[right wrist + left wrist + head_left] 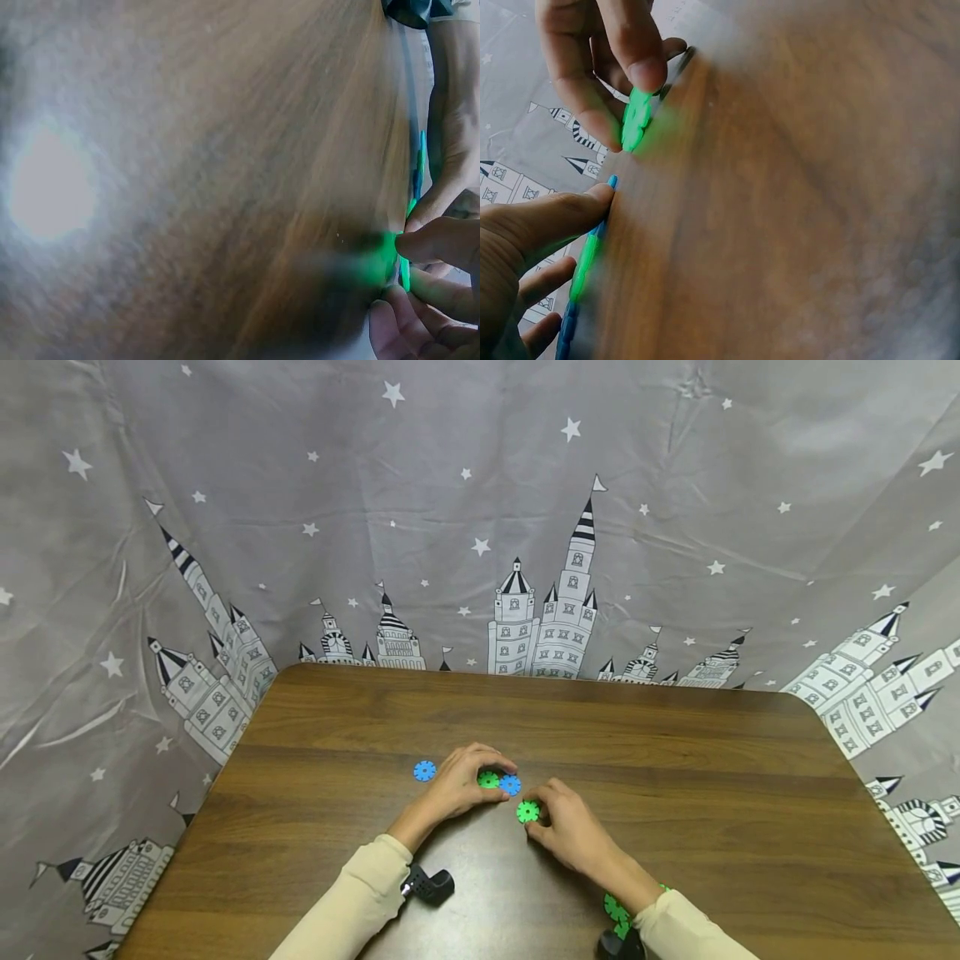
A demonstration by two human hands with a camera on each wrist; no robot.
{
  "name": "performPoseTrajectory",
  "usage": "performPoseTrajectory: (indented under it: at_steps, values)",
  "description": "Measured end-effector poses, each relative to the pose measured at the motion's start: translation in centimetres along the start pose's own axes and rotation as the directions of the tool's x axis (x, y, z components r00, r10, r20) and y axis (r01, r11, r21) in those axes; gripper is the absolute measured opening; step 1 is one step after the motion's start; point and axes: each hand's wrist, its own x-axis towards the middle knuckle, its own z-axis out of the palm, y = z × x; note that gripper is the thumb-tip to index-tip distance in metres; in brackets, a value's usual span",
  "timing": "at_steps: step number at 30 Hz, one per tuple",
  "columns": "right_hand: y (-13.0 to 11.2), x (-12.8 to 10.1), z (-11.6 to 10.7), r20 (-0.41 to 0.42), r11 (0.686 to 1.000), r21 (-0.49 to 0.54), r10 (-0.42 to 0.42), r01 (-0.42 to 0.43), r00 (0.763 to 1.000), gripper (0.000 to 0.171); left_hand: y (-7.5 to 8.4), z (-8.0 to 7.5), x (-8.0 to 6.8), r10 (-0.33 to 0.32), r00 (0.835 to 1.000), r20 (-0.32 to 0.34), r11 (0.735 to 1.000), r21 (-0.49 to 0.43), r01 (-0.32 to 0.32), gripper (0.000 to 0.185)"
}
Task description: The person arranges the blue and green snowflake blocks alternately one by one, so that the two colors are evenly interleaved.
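Both hands pinch discs: left hand (457,787) a joined green-and-blue pair (499,782), right hand (570,828) a green disc (528,811). Misaligned slots could slip apart, I reckon.

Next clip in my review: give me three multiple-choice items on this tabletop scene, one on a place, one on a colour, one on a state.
1. Where does the lone blue plastic gear-shaped disc lie?
A. To the left of the left hand
B. Under the right wrist
C. At the table's far edge

2. What colour is the plastic disc at the right hand's fingertips?
A. Red
B. Green
C. Yellow

3. What is the left hand doing?
A. Hanging off the table
B. Lying flat and away from every piece
C. Holding joined green and blue discs

Key: 1 A, the lone blue plastic gear-shaped disc lies on the brown wooden table just left of the left hand. 2 B, the right hand pinches a green disc. 3 C, its fingers curl round the joined green and blue discs.
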Motion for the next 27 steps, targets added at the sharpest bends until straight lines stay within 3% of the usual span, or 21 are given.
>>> performPoseTrajectory:
  at_steps: [11, 27]
  values:
    - [0.5, 1.2, -0.2, -0.063, 0.998, -0.024, 0.06, -0.062, 0.996, 0.026, -0.1, 0.0, 0.1, 0.022, 1.0, -0.012, 1.0, 0.0, -0.022, 0.037]
    - [0.6, 2.4, -0.5, -0.058, 0.992, -0.044, 0.12, -0.122, 0.991, 0.027, -0.2, 0.1, 0.1, 0.022, 1.0, -0.007, 1.0, 0.001, -0.022, 0.037]
